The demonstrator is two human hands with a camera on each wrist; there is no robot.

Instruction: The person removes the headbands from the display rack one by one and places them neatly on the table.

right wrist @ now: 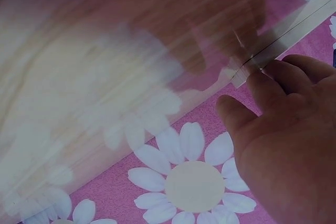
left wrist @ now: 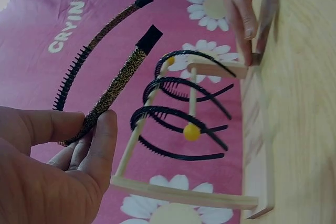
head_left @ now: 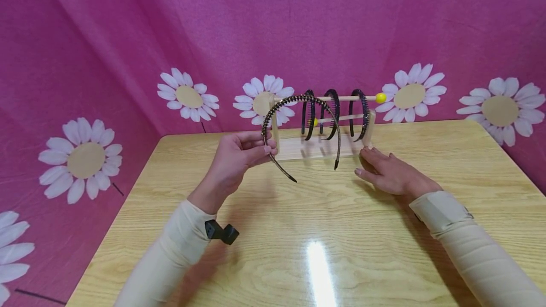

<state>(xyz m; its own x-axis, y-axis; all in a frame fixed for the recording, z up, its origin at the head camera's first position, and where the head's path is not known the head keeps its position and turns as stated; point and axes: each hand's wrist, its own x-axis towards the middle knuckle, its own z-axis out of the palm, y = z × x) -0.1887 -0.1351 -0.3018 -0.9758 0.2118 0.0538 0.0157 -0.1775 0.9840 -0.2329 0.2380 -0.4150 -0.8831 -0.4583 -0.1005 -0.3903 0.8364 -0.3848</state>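
Observation:
My left hand [head_left: 232, 160] pinches a black-and-gold glittery headband [head_left: 339, 139] near one side, in front of the wooden rack's left end. Its teeth and black tips show in the left wrist view, where the headband [left wrist: 116, 83] stands clear of the rack. Three black toothed headbands [head_left: 365, 116] hang on the rack's upper rod. With fingers extended, my right hand [head_left: 392, 172] touches the right end of the rack's base [head_left: 294, 150]. In the right wrist view, that hand [right wrist: 294, 124] has its fingertips at the base's edge.
A yellow ball [head_left: 381, 98] caps the right end of the upper rod; another yellow ball [head_left: 315, 121] caps the lower rod's left end. The rack stands near the back of the wood-grain table [head_left: 273, 250]. Behind hangs a pink cloth [head_left: 298, 22] with white daisies.

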